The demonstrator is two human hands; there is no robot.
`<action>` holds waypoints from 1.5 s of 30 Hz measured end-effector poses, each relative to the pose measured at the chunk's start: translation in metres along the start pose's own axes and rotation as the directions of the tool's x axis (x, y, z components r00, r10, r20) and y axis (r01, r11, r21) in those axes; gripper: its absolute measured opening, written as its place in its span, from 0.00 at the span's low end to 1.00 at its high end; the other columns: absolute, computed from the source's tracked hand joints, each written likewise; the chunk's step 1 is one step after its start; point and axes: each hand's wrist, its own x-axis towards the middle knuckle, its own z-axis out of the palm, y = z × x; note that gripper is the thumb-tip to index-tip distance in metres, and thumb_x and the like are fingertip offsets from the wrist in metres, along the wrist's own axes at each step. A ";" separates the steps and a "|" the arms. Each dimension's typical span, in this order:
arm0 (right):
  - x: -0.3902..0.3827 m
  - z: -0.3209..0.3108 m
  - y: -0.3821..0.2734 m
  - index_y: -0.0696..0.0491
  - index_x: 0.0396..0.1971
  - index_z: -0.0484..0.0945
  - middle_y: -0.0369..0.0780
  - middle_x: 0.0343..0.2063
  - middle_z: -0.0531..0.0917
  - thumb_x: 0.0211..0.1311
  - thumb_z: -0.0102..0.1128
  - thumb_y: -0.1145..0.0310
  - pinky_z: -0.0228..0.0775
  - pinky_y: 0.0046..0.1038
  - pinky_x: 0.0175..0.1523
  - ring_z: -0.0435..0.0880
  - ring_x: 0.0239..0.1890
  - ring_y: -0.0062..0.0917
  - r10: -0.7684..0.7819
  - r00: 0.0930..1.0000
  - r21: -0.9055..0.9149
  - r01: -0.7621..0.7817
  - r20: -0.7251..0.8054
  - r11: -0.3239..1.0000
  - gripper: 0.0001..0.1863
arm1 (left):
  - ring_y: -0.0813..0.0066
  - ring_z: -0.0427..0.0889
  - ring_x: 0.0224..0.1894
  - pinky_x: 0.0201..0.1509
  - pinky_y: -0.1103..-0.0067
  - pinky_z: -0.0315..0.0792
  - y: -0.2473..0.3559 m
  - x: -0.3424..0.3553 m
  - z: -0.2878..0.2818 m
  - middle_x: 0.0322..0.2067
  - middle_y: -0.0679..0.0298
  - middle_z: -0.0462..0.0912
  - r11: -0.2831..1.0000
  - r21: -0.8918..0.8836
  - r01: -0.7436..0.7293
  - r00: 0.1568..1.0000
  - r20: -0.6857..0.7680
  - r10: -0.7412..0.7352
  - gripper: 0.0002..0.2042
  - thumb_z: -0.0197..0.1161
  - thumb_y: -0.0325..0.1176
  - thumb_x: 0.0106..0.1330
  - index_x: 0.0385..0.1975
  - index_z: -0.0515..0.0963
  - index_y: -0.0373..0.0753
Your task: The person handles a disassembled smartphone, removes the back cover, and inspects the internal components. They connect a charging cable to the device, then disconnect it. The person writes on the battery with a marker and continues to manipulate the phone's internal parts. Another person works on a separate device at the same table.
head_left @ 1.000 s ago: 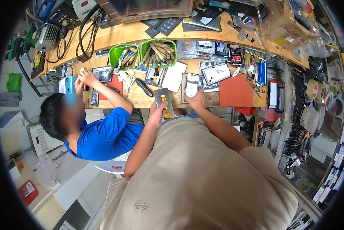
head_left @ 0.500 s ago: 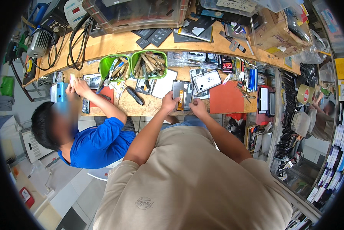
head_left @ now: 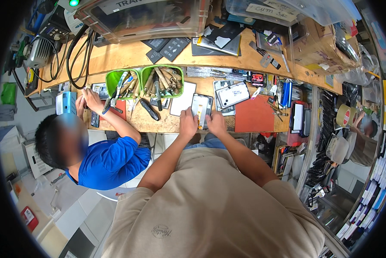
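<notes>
An opened phone (head_left: 202, 104), dark-edged with a pale glare over its inner face and a yellow-orange strip lower down, lies near the bench's front edge. My left hand (head_left: 187, 124) grips its lower left side. On the lower right side, my right hand (head_left: 215, 123) holds it, with the thumb over the edge. My fingers hide the phone's lower end in part. Just right of it, a white phone back (head_left: 232, 94) with handwriting rests on other phone parts. A white flat sheet (head_left: 183, 99) lies to the left.
Green baskets (head_left: 181, 91) of wooden-handled tools stand behind, with a black-handled tool (head_left: 149, 109) in front. An orange-red mat (head_left: 255, 114) is at right. A raised shelf (head_left: 115, 56) spans the back. At left, a co-worker in a blue shirt (head_left: 111, 161) works with both hands.
The phone's inner face has gone from dark to pale with glare. Both my hands have closed in toward its lower part, and the view has shifted slightly.
</notes>
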 end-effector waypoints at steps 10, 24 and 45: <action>0.110 -0.047 -0.019 0.51 0.27 0.88 0.41 0.44 0.78 0.50 0.62 0.72 0.58 0.46 0.61 0.71 0.56 0.38 -0.637 0.757 -0.667 0.551 0.145 0.502 0.07 | 0.48 0.81 0.44 0.50 0.62 0.75 -0.034 -0.035 -0.002 0.39 0.46 0.80 0.940 -0.156 0.304 0.953 0.064 -0.297 0.13 0.63 0.28 0.60 0.44 0.74 0.31; 0.123 -0.045 -0.014 0.54 0.33 0.82 0.41 0.42 0.76 0.51 0.63 0.71 0.56 0.50 0.64 0.71 0.53 0.38 -0.735 0.641 -0.667 0.649 0.221 0.365 0.09 | 0.69 0.83 0.33 0.42 0.75 0.77 -0.068 -0.053 -0.003 0.31 0.59 0.84 0.876 -0.320 0.361 0.931 0.173 -0.321 0.10 0.60 0.30 0.66 0.44 0.78 0.34; -0.004 0.030 0.057 0.61 0.51 0.77 0.38 0.36 0.86 0.67 0.64 0.67 0.74 0.25 0.40 0.83 0.36 0.20 0.130 0.980 0.488 -0.188 0.151 0.852 0.17 | 0.76 0.84 0.34 0.37 0.78 0.84 -0.055 -0.024 0.033 0.40 0.59 0.84 0.627 -0.633 0.453 0.891 0.328 -0.312 0.12 0.52 0.30 0.78 0.52 0.78 0.31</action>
